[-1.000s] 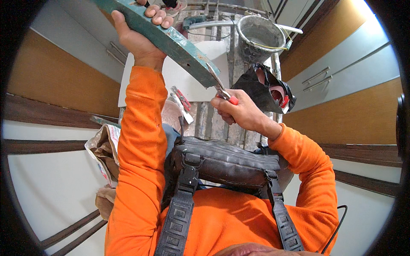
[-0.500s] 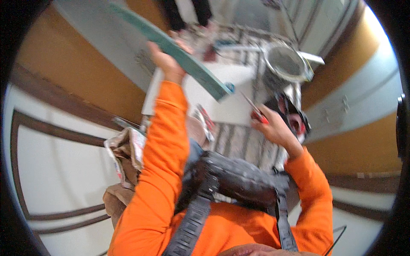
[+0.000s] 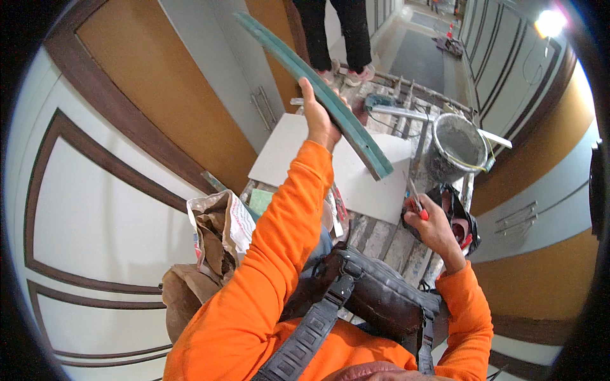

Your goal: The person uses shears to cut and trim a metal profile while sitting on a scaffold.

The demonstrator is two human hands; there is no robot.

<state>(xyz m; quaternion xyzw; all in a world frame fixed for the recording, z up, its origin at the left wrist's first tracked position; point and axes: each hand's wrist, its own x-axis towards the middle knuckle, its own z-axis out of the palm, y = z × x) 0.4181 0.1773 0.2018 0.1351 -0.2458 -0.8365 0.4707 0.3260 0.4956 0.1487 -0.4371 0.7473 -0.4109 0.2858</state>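
Observation:
My left hand [image 3: 319, 120] grips a long, narrow green board [image 3: 366, 149], held slanting across the upper middle with its lower end over a white panel [image 3: 380, 197]. My right hand [image 3: 433, 230] is closed on a red-handled metal cutting tool [image 3: 422, 213], its blade pointing up, below and apart from the board's end. Beside that hand lies an open black bag [image 3: 471, 225] with pink and red contents. A red-and-white tool [image 3: 338, 202] lies near the panel's lower edge, partly behind my left sleeve.
A grimy bucket [image 3: 460, 136] and power tool [image 3: 381, 101] stand on the dusty scaffold platform [image 3: 394, 247]. Another person's legs [image 3: 346, 38] are at the far end. Paper sacks [image 3: 216, 235] and a light green piece [image 3: 260, 200] are at left. Cabinet doors line both sides; a lamp [image 3: 550, 24] glows upper right.
The cutting tool, earlier against the board's end, has come away from it with my right hand. My view has swung, bringing the other person's legs and the corridor into sight.

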